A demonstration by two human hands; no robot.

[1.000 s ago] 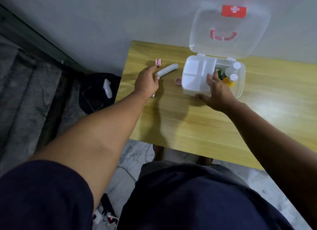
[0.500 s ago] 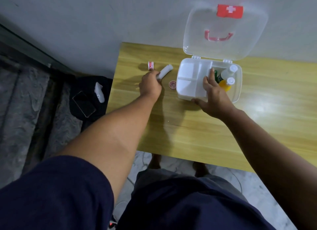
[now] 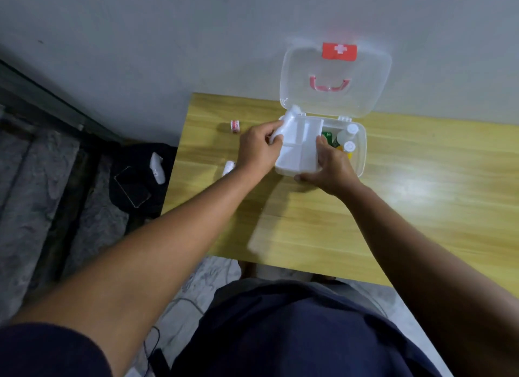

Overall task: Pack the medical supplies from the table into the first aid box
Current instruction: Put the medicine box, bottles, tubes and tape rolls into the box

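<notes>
The clear first aid box (image 3: 361,149) stands open on the wooden table (image 3: 421,185), its lid (image 3: 365,95) with a red cross label leaning on the wall. A white divided tray (image 3: 302,140) sits in its left half; two white-capped bottles (image 3: 348,136) and a green item stand in the right half. My left hand (image 3: 257,147) holds a white bandage roll (image 3: 286,121) over the tray's left edge. My right hand (image 3: 330,166) grips the tray's near right side. A small red-and-white tape roll (image 3: 235,126) and another white roll (image 3: 228,167) lie on the table to the left.
The table's left edge drops to a dark floor area with a phone (image 3: 132,187) and a white object (image 3: 157,166) on black cloth. The wall is directly behind the box. My legs are under the near table edge.
My left hand picked up the white bandage roll from the table and carried it right to the tray's edge. My right hand stayed on the tray.
</notes>
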